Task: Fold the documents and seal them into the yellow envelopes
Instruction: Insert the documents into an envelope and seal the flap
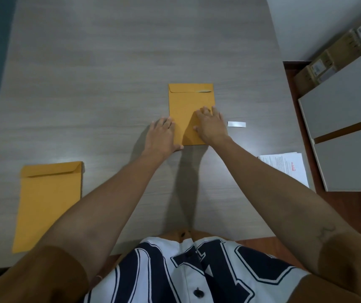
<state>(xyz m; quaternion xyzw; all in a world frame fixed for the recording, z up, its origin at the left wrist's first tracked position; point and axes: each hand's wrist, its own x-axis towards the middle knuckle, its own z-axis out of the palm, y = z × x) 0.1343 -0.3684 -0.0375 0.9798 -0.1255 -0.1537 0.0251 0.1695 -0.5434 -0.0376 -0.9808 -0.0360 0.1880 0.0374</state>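
Observation:
A yellow envelope [188, 106] lies flat in the middle of the grey table [109, 73], its flap folded down at the far end, slightly lifted at the right corner. My left hand [163, 135] rests palm down at its lower left edge, thumb under the bottom corner. My right hand [211, 125] presses flat on its lower right part, fingers spread. A second yellow envelope [48, 197] with its flap down lies at the near left. White printed documents [286, 167] sit at the table's right edge.
A small white paper strip [236, 124] lies just right of my right hand. A white cabinet [345, 132] stands to the right of the table, with cardboard boxes [336, 53] behind it. The floor is dark wood.

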